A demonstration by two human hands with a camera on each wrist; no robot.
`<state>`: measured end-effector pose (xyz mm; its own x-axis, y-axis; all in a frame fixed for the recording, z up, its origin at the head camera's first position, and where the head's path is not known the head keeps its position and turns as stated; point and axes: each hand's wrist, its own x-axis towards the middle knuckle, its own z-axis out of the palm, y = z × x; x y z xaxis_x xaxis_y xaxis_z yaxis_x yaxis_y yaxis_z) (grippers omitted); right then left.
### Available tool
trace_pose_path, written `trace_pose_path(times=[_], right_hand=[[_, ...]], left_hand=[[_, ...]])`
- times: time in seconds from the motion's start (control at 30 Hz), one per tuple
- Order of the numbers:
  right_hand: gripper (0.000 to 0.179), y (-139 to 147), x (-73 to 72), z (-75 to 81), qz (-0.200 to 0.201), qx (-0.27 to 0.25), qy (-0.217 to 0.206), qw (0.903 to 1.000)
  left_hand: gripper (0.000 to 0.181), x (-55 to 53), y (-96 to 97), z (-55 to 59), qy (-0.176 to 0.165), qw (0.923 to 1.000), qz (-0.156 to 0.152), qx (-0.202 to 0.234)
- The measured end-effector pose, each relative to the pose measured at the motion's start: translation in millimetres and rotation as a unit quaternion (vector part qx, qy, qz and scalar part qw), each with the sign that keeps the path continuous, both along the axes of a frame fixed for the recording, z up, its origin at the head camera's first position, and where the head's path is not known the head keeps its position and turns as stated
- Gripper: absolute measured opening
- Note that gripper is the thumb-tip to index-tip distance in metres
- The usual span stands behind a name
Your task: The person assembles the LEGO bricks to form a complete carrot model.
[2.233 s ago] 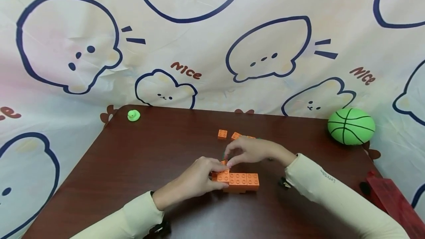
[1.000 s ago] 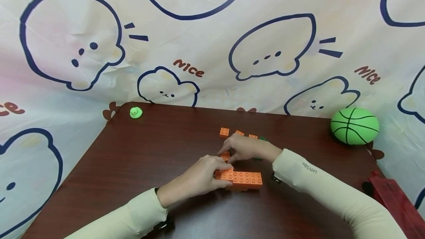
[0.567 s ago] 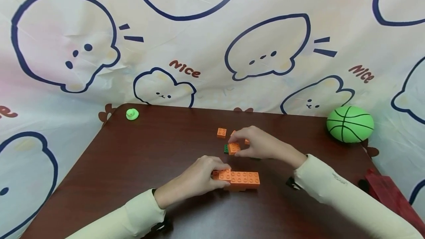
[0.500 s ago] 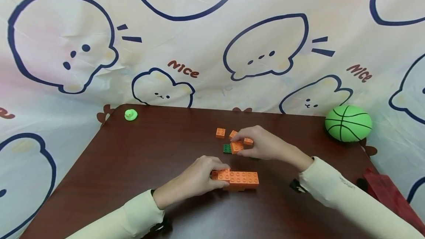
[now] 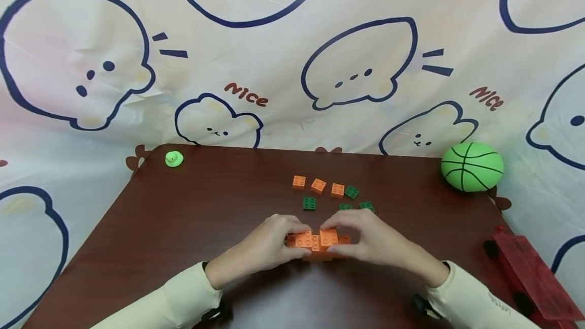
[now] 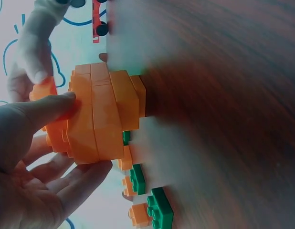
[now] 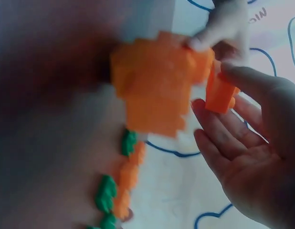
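Head view: the right hand has carried one orange brick from the loose pieces to above the right part of the block, at the middle of the table. In my judgement fetching is finished and placing is in hand. The left hand grips the block's left end. Count: one block; one held brick; three loose orange bricks and four green bricks on the far side; one duck, far left; one ball, far right; one red truck, near right.

Left wrist view: thumb and fingers clasp the block, which is stepped and narrows downward.

Right wrist view: thumb and fingers pinch the brick. Blur present; whether brick and block are joined cannot be determined.
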<state>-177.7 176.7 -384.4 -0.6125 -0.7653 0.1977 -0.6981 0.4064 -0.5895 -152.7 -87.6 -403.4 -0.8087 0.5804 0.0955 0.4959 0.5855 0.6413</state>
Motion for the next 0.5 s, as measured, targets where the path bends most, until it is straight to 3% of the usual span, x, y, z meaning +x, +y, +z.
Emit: trace_pose_path(times=[0.17,0.5], right_hand=[[0.030,-5.3,8.9,-18.7,0.001,-0.031,0.022,0.9993],[0.028,-14.3,6.1,-21.0,0.008,-0.044,0.051,0.9977]], left_hand=[[0.033,1.6,4.0,-0.3,-0.005,1.0000,-0.003,0.002],[0.035,-0.6,0.9,2.1,-0.008,1.0000,0.003,-0.005]])
